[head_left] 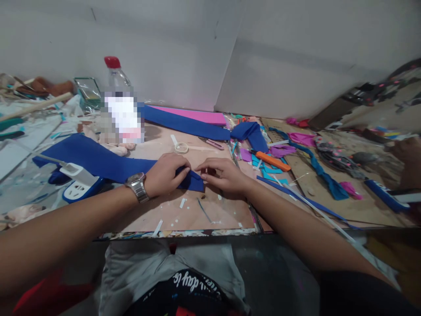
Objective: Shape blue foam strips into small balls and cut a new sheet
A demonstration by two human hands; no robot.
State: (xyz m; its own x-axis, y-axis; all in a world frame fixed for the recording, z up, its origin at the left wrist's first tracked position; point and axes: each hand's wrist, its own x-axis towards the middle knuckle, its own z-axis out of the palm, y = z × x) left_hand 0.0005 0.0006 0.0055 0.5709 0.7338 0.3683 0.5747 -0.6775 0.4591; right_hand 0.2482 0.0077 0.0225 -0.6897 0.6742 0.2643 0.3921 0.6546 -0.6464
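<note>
A long blue fabric strip runs across the table from the left, and its free end lies in front of me. My left hand is closed on the strip near that end, thumb pressed on a folded part. At the tip of the same strip, my right hand has curved fingers, with thumb and fingertips pinching the edge. The fingers partly cover the fold. Just behind my hands lies a roll of clear tape. Pink-handled tweezers or snips rest farther back.
A red-capped bottle stands behind a blurred phone. At left, a power strip has a charger plugged in. More blue fabric lies along the wall. An orange cutter sits among scraps; another person's hand shows at far right.
</note>
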